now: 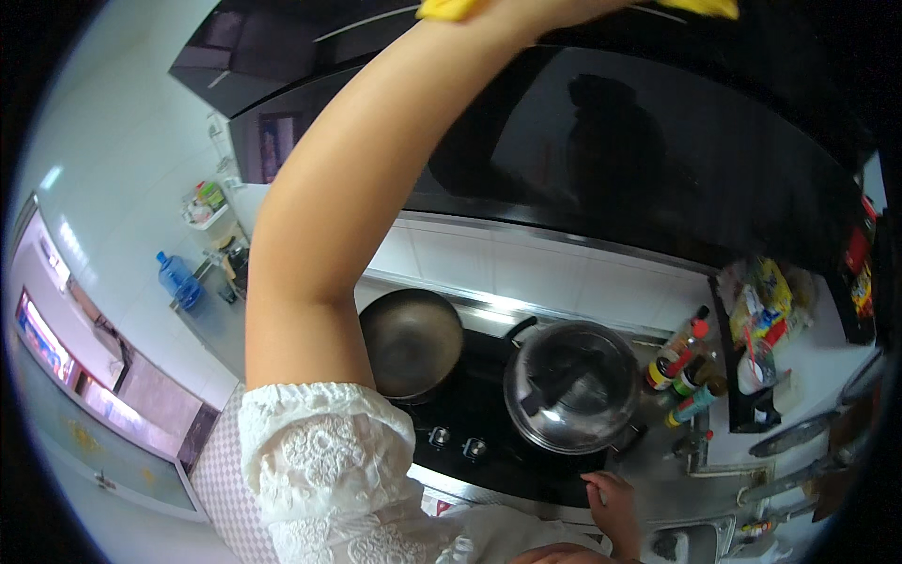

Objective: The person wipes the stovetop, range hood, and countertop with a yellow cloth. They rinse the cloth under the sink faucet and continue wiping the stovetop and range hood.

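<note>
My left arm, in a white embroidered sleeve, stretches up across the view to the black range hood [634, 162]. My left hand [557, 10] is cut off by the top edge, and its fingers cannot be seen. A yellow cloth [447, 8] shows on both sides of it, against the hood. Low in the view, my right hand [612, 497] is by the front edge of the black gas hob [507, 451], fingers loosely bent and nothing visible in it. On the hob stand a dark wok [412, 345], partly behind my arm, and a lidded steel pot [574, 388].
Several seasoning bottles [683, 374] stand right of the pot. Beyond them, a wall shelf [740, 395] carries food packets [764, 303]. Pan lids [793, 433] hang farther right, above a sink [687, 539]. A blue water jug [180, 280] stands on the left counter.
</note>
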Action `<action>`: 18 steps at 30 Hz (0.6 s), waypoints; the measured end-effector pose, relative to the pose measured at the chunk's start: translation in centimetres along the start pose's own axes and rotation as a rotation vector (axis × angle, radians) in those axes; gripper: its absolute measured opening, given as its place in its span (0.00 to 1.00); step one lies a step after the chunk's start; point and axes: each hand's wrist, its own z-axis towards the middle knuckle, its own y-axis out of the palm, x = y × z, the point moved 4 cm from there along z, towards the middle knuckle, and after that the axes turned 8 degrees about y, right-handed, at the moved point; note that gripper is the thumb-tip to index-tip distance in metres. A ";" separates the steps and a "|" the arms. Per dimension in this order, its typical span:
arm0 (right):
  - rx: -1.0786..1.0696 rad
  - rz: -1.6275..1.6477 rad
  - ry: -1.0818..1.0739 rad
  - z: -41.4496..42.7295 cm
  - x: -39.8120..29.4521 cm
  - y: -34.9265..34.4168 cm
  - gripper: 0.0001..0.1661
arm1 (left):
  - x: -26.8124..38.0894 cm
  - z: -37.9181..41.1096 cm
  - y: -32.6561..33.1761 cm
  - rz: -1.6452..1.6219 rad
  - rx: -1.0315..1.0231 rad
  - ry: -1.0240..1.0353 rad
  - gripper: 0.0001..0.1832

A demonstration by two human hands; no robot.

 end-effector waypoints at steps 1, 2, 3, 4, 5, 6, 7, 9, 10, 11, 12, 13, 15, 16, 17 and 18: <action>0.007 -0.020 0.009 0.1 -0.4 0.4 0.10 | -2.0 -2.2 -1.0 0.088 0.048 -0.021 0.34; 0.035 -0.022 0.021 0.2 -1.2 0.4 0.10 | -3.8 -3.9 -2.4 0.182 -0.083 -0.076 0.35; 0.083 -0.054 0.059 -0.1 -1.9 0.0 0.09 | -5.5 -6.9 -3.6 0.268 -0.189 -0.171 0.37; 0.129 -0.085 0.100 -0.1 -2.3 -0.1 0.09 | -6.9 -10.8 -4.3 0.287 -0.177 -0.253 0.39; 0.144 -0.117 0.030 -0.1 -2.7 0.5 0.11 | -9.1 -13.5 -5.8 0.321 -0.177 -0.302 0.41; 0.148 -0.133 -0.047 0.1 -2.5 1.4 0.14 | -11.5 -15.7 -7.6 0.325 -0.141 -0.331 0.41; 0.153 -0.146 -0.120 0.6 -3.1 2.1 0.16 | -13.2 -17.3 -8.9 0.325 -0.105 -0.360 0.42; 0.114 -0.117 -0.063 1.3 -4.2 3.6 0.16 | -15.3 -19.2 -10.3 0.305 -0.057 -0.409 0.40; 0.096 -0.105 -0.029 1.5 -4.7 4.3 0.15 | -15.9 -19.6 -10.8 0.289 -0.046 -0.395 0.40; 0.106 -0.113 -0.039 1.9 -5.3 4.8 0.15 | -16.5 -20.1 -11.1 0.272 -0.032 -0.384 0.40; 0.116 -0.125 -0.045 2.2 -6.0 5.2 0.15 | -17.3 -20.5 -11.5 0.260 -0.060 -0.385 0.40; 0.127 -0.137 -0.050 2.4 -6.5 5.5 0.14 | -18.1 -21.3 -12.0 0.299 -0.058 -0.451 0.40; 0.165 -0.119 -0.113 2.5 -7.8 5.8 0.14 | -20.0 -23.7 -13.0 0.375 -0.046 -0.585 0.39; 0.162 -0.078 -0.172 2.7 -8.5 6.5 0.13 | -25.7 -29.2 -13.0 0.398 0.160 -0.423 0.28; 0.160 -0.088 -0.130 2.4 -8.3 6.5 0.13 | -24.5 -29.9 -13.8 0.273 0.124 -0.646 0.34; 0.145 -0.077 -0.115 2.1 -8.1 6.9 0.13 | -26.8 -32.6 -14.7 0.279 0.188 -0.801 0.32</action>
